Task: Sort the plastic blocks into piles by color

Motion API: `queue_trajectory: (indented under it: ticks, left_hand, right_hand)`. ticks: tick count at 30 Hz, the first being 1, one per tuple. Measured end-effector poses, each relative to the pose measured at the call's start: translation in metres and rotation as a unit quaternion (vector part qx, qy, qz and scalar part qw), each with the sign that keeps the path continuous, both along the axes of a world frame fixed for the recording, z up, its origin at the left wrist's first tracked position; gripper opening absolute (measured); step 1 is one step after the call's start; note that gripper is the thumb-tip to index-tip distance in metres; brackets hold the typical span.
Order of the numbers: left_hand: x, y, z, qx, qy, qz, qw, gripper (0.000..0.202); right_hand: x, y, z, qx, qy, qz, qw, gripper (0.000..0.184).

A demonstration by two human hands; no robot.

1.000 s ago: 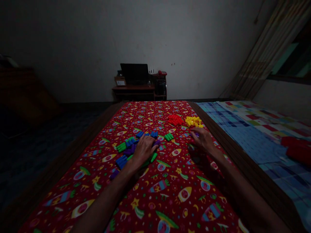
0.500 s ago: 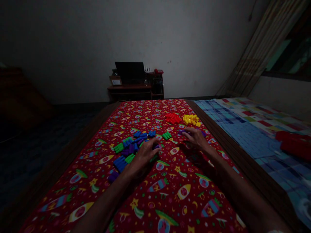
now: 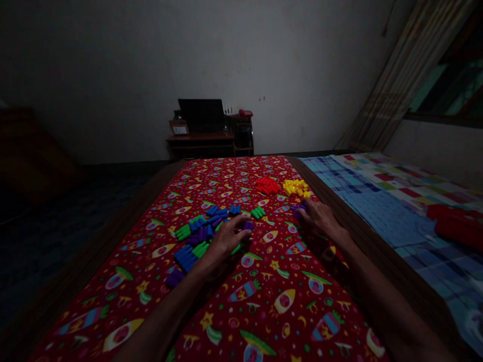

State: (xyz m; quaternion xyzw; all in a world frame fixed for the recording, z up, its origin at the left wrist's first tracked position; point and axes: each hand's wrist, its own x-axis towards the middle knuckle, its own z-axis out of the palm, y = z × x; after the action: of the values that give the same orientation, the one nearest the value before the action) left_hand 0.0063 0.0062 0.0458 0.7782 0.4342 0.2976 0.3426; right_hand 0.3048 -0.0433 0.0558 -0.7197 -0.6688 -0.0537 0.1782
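My left hand [image 3: 226,238] reaches over the near right side of a mixed heap of toy building blocks, its thumb and fingers curled round a purple block [image 3: 248,225]. My right hand [image 3: 320,217] is low over the cloth at the right, fingers closed at another purple block [image 3: 298,209]; the hand hides part of it. Around my left hand lie blue blocks [image 3: 185,257], green blocks [image 3: 183,232] and more purple blocks [image 3: 174,278]. One separate green block [image 3: 258,212] sits between my two hands.
Beyond my right hand are a pile of red blocks [image 3: 267,185] and a pile of yellow blocks [image 3: 296,188]. A red patterned cloth [image 3: 241,322] covers the table. At the back stands a desk with a dark monitor [image 3: 202,114]. A bed with checked covers [image 3: 362,201] borders the right side.
My right hand has moved to the right with the purple block. My left hand has shifted slightly, and its purple block shows more between the fingers.
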Motion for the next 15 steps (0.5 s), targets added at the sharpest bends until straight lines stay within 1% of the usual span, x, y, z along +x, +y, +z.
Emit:
queue_trajectory:
  ticks: [2,3,5,7,8,9,11,13,15]
  left_hand:
    - [0.005,-0.002,-0.002,-0.013,-0.034,-0.007,0.999,0.044]
    - [0.008,-0.004,-0.003,-0.017,-0.050,-0.015,0.998,0.049]
    - [0.014,-0.010,-0.006,-0.027,-0.067,-0.040,0.997,0.059]
    - [0.018,-0.017,-0.009,-0.020,-0.060,-0.066,0.996,0.066]
    - [0.019,-0.019,-0.009,-0.004,-0.050,-0.077,0.996,0.067]
    - [0.018,-0.021,-0.009,0.022,-0.039,-0.083,0.996,0.066]
    - [0.011,-0.021,-0.008,0.099,-0.019,-0.085,0.991,0.056]
    - [0.000,-0.013,-0.005,0.183,0.004,-0.083,0.980,0.040]
    - [-0.013,0.000,-0.002,0.244,0.033,-0.070,0.967,0.027]
  right_hand:
    - [-0.022,-0.002,0.001,0.017,0.085,0.077,0.993,0.027]
    - [-0.035,-0.003,0.000,0.013,0.134,0.126,0.983,0.028]
    - [-0.063,-0.005,-0.005,-0.012,0.216,0.219,0.951,0.028]
    - [-0.084,-0.005,-0.010,-0.037,0.248,0.287,0.924,0.027]
    - [-0.089,-0.004,-0.011,-0.043,0.250,0.306,0.918,0.026]
    - [-0.090,-0.003,-0.010,-0.043,0.249,0.311,0.916,0.024]
    - [-0.075,0.001,-0.003,-0.027,0.249,0.278,0.927,0.022]
    - [-0.042,0.004,0.009,-0.010,0.251,0.205,0.946,0.022]
    - [0.001,0.004,0.020,-0.026,0.242,0.138,0.960,0.024]
